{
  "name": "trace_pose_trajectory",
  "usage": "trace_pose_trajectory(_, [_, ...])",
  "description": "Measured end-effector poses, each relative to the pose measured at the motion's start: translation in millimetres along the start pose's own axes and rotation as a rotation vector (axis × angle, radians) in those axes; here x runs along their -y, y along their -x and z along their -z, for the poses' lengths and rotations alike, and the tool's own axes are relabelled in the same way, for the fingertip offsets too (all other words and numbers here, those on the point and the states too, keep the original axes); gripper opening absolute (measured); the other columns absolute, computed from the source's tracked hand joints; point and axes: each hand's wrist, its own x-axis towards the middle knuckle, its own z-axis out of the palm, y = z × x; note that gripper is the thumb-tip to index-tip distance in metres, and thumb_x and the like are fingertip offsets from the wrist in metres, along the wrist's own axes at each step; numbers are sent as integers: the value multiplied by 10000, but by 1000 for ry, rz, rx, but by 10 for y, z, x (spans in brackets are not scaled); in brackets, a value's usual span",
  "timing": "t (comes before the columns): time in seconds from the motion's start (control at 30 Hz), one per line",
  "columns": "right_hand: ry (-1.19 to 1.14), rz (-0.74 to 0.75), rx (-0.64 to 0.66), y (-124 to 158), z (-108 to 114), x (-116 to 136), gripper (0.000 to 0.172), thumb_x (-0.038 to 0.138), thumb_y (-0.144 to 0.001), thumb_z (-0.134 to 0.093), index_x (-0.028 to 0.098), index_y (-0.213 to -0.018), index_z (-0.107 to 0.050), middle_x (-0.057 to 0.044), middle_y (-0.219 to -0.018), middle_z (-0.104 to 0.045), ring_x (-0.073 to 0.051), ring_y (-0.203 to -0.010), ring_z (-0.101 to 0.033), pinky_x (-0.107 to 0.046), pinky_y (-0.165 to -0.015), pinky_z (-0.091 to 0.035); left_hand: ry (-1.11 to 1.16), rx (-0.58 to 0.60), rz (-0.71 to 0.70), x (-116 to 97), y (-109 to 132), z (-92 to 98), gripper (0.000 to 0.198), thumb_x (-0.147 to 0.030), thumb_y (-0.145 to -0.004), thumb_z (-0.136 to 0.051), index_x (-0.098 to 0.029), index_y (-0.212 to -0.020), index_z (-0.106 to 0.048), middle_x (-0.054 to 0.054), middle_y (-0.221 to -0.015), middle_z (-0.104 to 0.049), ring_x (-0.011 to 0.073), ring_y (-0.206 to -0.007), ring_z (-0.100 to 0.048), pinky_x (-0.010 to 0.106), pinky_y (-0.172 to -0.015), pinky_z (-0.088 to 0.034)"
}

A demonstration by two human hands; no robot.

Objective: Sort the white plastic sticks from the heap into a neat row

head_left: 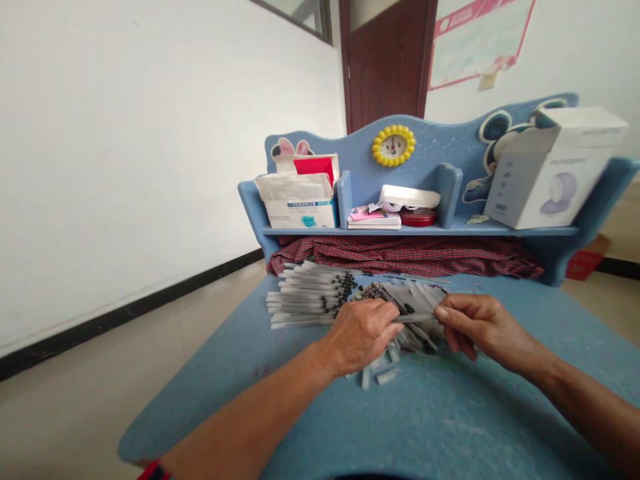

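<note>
A slim translucent pen barrel [417, 318] spans the gap between my two hands, lying nearly level above the desk. My left hand [364, 330] is closed at its left end, the fingers partly hiding it. The right end sits pinched between the thumb and fingers of my right hand [473, 323]. Behind my left hand lies a stack of clear pens [300, 297] with black ends pointing right. A looser heap of pen barrels [415, 293] spreads just behind the held one. Several short clear pieces, which look like pen caps [383, 370], are scattered below my left hand.
The blue desk [450, 413] has a raised shelf [310, 232] at its back. On that shelf stand a mask box [300, 207], papers [375, 221], a red round tin [418, 218] and a white carton [550, 167]. Checked cloth [400, 255] fills the space underneath.
</note>
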Motion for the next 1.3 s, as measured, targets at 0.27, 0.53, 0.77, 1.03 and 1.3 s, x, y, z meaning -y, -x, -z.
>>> trace_pose_trajectory(0.27, [-142,35,65,-36,47,-46,322,453,-737,-663,170,-805,-524,2,-623,-605,-97,-464,-553,-213,-449,-431,57,7,-10,22,14,-81,155,-260,-894,-491,-149,-820,-571,7,-708,-607,135,-674,-585,221,-628,-448])
trace_pose_trajectory(0.53, [240,73,-25,-24,-7,-69,475,510,-880,-414,172,-553,-479,7,-469,-505,-55,-364,-412,-188,-364,-315,32,28,3,9,13,-74,157,-263,-900,-477,-145,-858,-571,18,-739,-619,148,-711,-599,231,-649,-463])
trace_pose_trajectory(0.77, [107,2,14,-34,-3,-68,356,518,-816,-520,169,-745,-532,25,-515,-541,-63,-369,-436,-172,-349,-328,8,39,10,3,14,-62,161,-258,-902,-466,-145,-843,-565,16,-732,-615,151,-695,-596,234,-630,-464])
trace_pose_trajectory(1.03, [84,17,11,-37,-3,-62,376,526,-823,-500,169,-706,-497,11,-521,-558,-58,-360,-433,-177,-355,-336,8,42,10,22,22,-94,151,-267,-900,-468,-155,-853,-558,12,-741,-617,146,-711,-603,230,-649,-472])
trace_pose_trajectory(1.3, [234,27,-38,-34,-12,-56,431,540,-863,-417,172,-659,-508,19,-460,-499,-64,-349,-403,-187,-345,-298,12,54,21,16,19,-95,152,-268,-902,-463,-157,-858,-556,16,-747,-617,151,-717,-604,235,-654,-471])
